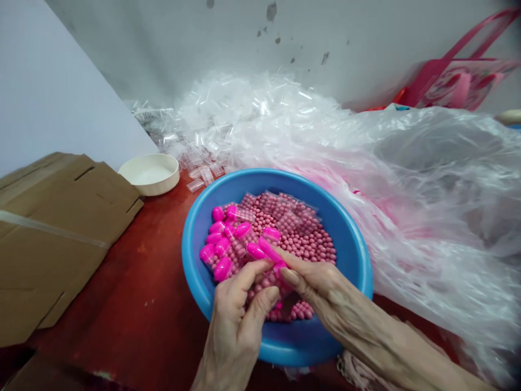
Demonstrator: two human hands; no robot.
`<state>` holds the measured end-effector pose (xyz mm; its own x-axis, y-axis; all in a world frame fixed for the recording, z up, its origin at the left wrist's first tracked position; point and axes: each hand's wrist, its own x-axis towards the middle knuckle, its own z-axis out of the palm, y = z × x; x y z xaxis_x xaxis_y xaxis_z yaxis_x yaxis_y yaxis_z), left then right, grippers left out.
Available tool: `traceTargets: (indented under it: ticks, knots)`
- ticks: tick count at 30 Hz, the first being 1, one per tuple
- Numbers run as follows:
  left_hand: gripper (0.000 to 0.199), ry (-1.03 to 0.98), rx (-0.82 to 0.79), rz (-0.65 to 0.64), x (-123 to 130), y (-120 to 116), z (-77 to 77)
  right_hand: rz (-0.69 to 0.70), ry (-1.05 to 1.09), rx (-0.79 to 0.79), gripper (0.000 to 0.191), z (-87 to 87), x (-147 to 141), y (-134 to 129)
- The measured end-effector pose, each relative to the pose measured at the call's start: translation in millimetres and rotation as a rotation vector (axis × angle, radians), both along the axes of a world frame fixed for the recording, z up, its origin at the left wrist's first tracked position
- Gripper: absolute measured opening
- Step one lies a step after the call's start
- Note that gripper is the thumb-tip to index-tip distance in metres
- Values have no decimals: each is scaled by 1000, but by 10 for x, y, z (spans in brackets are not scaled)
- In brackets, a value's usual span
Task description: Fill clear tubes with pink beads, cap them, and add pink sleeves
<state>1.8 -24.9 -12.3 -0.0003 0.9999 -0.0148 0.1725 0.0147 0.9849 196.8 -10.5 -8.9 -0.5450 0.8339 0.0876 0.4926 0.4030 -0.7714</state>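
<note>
Pinching a pink capsule (269, 251) narrowly in the right hand (331, 288), left hand (235, 326) curled close, grip unclear; capsule sits above pink beads (311, 244) in a blue basin (195, 244), whose rim keeps them gathered on the tabletop (122, 271).

Glossy magenta plastic capsules (222, 269) lie clustered at the left of the blue plastic basin (358, 260), atop loose pink beads (313, 250); clear plastic bags of beads (285, 213) rest toward its far side.

Bright, even indoor light, few shadows; glare on the plastic sheeting (427, 217) at right, wall (73, 76) bowing at upper left.
</note>
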Motion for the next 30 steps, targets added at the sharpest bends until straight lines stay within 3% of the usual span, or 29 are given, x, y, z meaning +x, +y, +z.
traceTargets:
  ticks: [3, 7, 13, 17, 20, 25, 30]
  knots:
    - [23, 63, 60, 25, 10, -6, -1, 98, 3, 43, 65, 7, 42, -31]
    - [24, 160, 154, 9, 13, -14, 13, 43, 10, 60, 57, -32, -111, -6]
    - [26, -157, -139, 37, 32, 66, 63, -101, 48, 86, 46, 133, -401, 166]
    - [18, -154, -222, -92, 68, 85, 88, -127, 79, 250, 46, 187, -383, 169]
    - [18, -94, -169, -56, 96, 20, 59, -139, 22, 296, 45, 198, -320, 135]
    - [19, 14, -25, 35, 120, -89, -19, -100, -24, 158, 37, 269, -202, 104]
    - [16, 215, 172, -14, 133, -83, -47, -55, -42, 141, 42, 270, -17, 60]
